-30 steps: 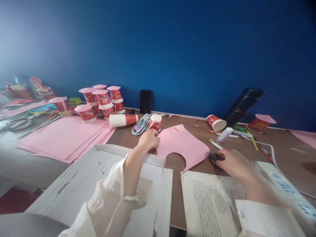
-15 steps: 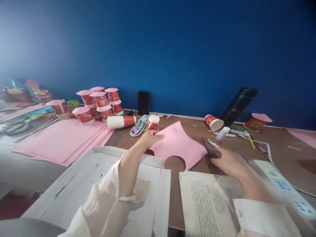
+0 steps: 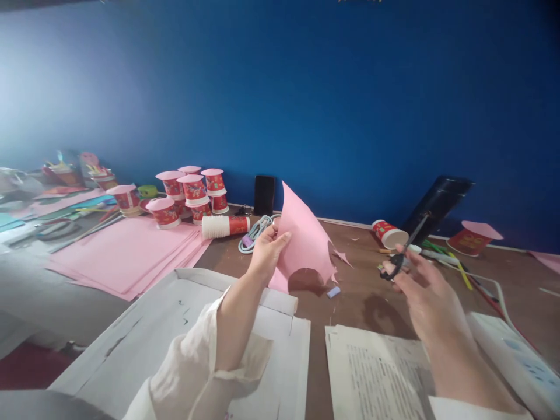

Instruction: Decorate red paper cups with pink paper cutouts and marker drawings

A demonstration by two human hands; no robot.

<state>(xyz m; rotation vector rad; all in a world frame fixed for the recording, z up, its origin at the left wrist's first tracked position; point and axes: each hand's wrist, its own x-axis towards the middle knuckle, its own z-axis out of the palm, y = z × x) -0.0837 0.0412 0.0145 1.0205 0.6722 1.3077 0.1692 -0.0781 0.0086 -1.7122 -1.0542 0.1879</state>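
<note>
My left hand (image 3: 268, 252) pinches the left edge of a pink paper sheet (image 3: 304, 233), thumb in front. The sheet is raised and curved, with a round bite cut from its lower edge and ragged points on its right side. Over on the right, my right hand (image 3: 431, 286) grips dark-handled scissors (image 3: 396, 268) by the handles, blades pointing up and away, apart from the paper. A small pale purple cap (image 3: 333, 292) lies on the table below the sheet.
Red paper cups (image 3: 195, 189) with pink discs stand stacked at left, near a pink paper stack (image 3: 126, 251). A white box lid (image 3: 175, 326) and printed pages (image 3: 380, 367) lie in front. A power strip (image 3: 520, 353), a black flask (image 3: 441, 201) and a tipped cup (image 3: 389, 234) are at right.
My left hand has lifted the pink sheet from the table, and it now bends upright. My right hand has raised the scissors and turned them upward. The purple cap has come into view.
</note>
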